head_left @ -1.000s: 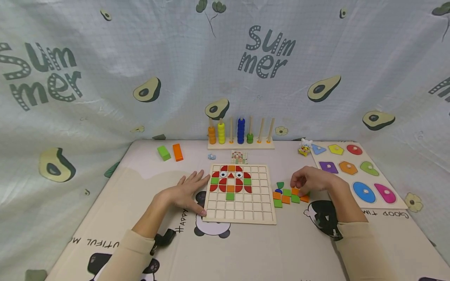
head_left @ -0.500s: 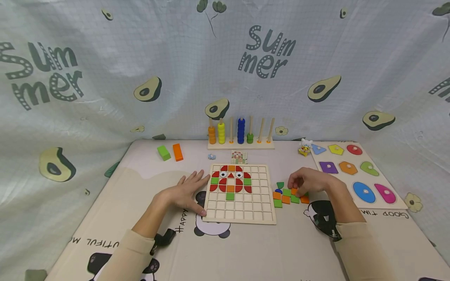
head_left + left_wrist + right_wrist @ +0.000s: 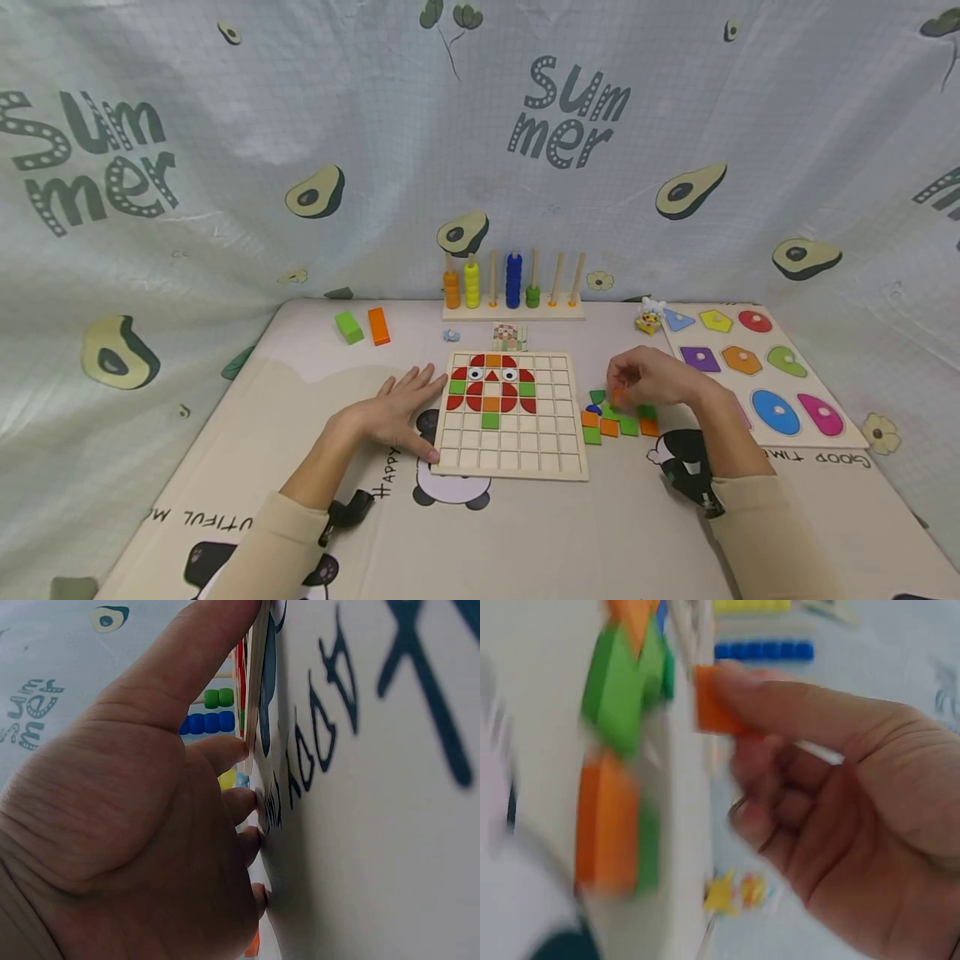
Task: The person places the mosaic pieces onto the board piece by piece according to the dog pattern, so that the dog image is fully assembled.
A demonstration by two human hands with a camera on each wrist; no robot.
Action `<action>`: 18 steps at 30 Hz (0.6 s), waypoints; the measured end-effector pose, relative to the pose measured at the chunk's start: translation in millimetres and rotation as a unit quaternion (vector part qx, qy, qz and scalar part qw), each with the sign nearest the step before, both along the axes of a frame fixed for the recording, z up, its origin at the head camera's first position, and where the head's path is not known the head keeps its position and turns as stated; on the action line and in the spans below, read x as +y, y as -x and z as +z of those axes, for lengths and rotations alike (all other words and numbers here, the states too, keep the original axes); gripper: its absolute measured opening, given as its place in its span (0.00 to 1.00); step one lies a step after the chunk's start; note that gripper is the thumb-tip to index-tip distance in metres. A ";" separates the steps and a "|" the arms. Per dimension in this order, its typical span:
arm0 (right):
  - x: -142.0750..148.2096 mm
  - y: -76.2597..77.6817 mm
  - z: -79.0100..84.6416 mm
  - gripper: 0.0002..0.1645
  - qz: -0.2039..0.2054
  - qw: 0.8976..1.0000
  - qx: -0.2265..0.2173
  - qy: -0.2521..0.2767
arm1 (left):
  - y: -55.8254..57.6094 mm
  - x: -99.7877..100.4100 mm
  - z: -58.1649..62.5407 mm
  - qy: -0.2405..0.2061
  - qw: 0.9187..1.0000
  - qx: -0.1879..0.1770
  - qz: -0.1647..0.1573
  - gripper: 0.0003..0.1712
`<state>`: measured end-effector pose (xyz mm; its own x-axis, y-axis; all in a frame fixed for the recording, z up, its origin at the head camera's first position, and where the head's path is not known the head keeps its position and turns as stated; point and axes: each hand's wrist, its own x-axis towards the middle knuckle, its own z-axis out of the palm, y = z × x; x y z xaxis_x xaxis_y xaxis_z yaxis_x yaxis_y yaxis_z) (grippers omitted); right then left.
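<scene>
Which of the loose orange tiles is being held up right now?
The orange tile pinched in the right hand. The other loose orange tiles lie among the green tiles to the right of the board, not gripped.

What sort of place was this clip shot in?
Probably an indoor children's play or filming setup: an avocado-print "Summer" curtain hangs behind a table bearing a mosaic grid board and a peg abacus. The wider room isn't visible.

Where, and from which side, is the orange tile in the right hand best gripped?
Probably its upper part, from above: the orange tile is square and flat-faced, so the right hand can pinch it there and leave the lower edge free.
</scene>
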<state>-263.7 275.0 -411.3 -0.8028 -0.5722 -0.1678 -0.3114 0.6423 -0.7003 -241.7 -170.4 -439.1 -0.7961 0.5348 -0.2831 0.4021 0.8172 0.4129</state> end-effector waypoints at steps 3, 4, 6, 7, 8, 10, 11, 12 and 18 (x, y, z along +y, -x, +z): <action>-26.9 -2.9 8.8 0.06 0.003 0.998 0.038 0.043 | 0.1 -0.2 -1.8 0.001 1.000 0.000 0.001 0.74; -38.4 -4.6 11.0 0.06 0.006 0.997 0.048 0.055 | 0.2 -0.1 -2.3 0.000 1.000 -0.001 0.001 0.73; -63.2 -8.1 12.7 0.06 0.021 0.996 0.060 0.068 | 0.4 -0.1 -3.1 -0.001 1.000 -0.001 0.001 0.73; -75.5 -9.8 11.9 0.06 0.033 0.995 0.062 0.072 | 0.1 0.1 -2.7 -0.001 1.000 -0.002 0.001 0.73; -87.1 -11.2 10.4 0.06 0.047 0.994 0.063 0.071 | 0.1 0.2 -2.6 -0.002 1.000 -0.003 0.001 0.73; -108.0 -12.9 5.3 0.06 0.077 0.993 0.067 0.061 | -0.3 0.3 -1.7 -0.002 1.000 -0.004 0.002 0.73; -116.8 -13.4 2.4 0.06 0.092 0.992 0.073 0.050 | -0.3 0.3 -1.2 -0.002 1.000 -0.004 0.002 0.73; -124.4 -13.9 -0.3 0.06 0.104 0.991 0.078 0.039 | -0.6 0.4 -0.6 -0.002 1.000 -0.004 0.002 0.73; -148.5 -15.1 -9.4 0.03 0.113 0.984 0.136 -0.035 | 0.1 0.4 -0.9 0.001 1.000 -0.001 -0.001 0.73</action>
<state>-248.6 126.5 -420.6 -0.6773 -0.7356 -0.0098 -0.6209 0.5787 -0.5288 -241.8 -170.0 -440.0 -0.7950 0.5352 -0.2855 0.4025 0.8176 0.4118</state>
